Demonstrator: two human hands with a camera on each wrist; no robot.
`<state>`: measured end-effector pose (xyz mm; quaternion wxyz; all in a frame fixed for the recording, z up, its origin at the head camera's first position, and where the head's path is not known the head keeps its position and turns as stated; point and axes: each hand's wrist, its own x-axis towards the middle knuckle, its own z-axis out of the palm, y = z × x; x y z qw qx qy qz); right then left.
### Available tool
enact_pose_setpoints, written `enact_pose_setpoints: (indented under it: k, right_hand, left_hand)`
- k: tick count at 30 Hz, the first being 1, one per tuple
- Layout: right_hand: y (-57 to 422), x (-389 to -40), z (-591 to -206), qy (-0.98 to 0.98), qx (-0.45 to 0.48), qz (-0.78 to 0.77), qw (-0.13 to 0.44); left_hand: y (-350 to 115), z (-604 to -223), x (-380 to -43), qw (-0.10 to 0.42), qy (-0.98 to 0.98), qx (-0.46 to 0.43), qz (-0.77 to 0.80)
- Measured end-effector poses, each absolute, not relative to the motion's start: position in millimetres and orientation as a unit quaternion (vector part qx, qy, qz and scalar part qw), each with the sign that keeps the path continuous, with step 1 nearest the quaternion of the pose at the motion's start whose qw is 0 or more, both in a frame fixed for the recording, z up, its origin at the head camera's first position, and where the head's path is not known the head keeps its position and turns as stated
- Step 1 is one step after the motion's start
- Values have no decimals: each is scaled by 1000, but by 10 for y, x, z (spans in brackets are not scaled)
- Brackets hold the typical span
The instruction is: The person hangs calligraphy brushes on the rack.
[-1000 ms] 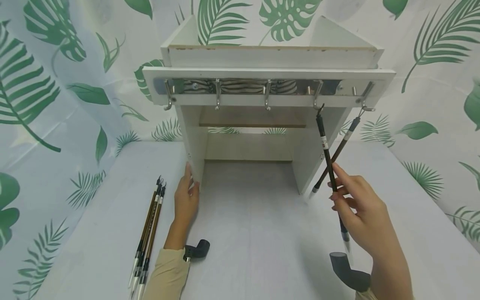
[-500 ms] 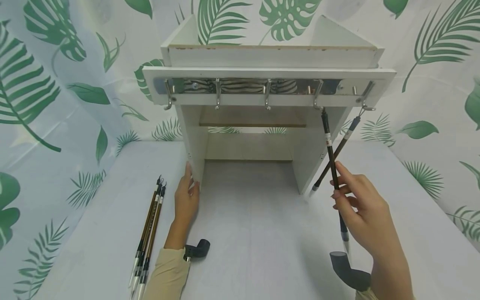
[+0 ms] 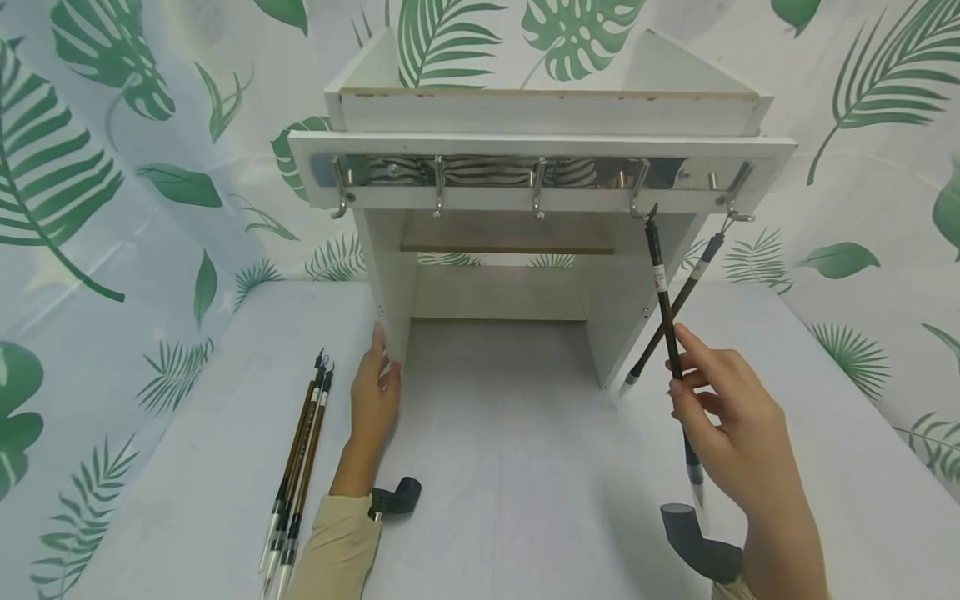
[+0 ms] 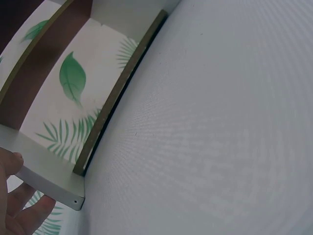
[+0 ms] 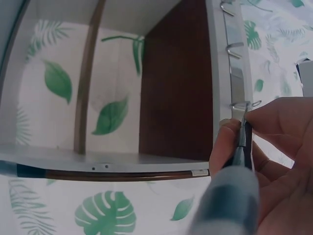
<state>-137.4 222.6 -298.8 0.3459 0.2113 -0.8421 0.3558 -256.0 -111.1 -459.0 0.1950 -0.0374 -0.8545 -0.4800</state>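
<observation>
My right hand [image 3: 731, 425] pinches a dark-handled calligraphy brush [image 3: 663, 292] between thumb and fingers, bristles down. Its top loop is right at the tip of the fourth hook [image 3: 639, 190] on the white cabinet's hook rail [image 3: 495, 200]. A second calligraphy brush [image 3: 686, 292] hangs slanting from the rightmost hook [image 3: 737, 196], behind the held one. In the right wrist view, the held brush's lower end [image 5: 227, 200] looms large and blurred. My left hand [image 3: 375, 400] holds the cabinet's left side panel [image 4: 49, 178], thumb inside and fingers outside.
Several brown-handled brushes [image 3: 303, 450] lie bunched on the white tabletop [image 3: 495, 483], left of my left arm. Three hooks to the left bear nothing, including the middle hook [image 3: 537, 187]. Leaf-patterned sheeting [image 3: 862, 208] surrounds the table. Black camera mounts [image 3: 697, 546] sit at my wrists.
My right hand has shifted the held brush slightly right, and its top has dipped and then risen at the fourth hook. The left hand keeps its place on the panel.
</observation>
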Motion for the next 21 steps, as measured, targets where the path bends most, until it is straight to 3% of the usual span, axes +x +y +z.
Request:
enact_pose_setpoints:
  k: [21]
  right_hand:
    - [2231, -1376, -2983, -846, 197, 335, 365]
  left_hand:
    - [-1109, -4578, -2556, 193, -852, -40, -485]
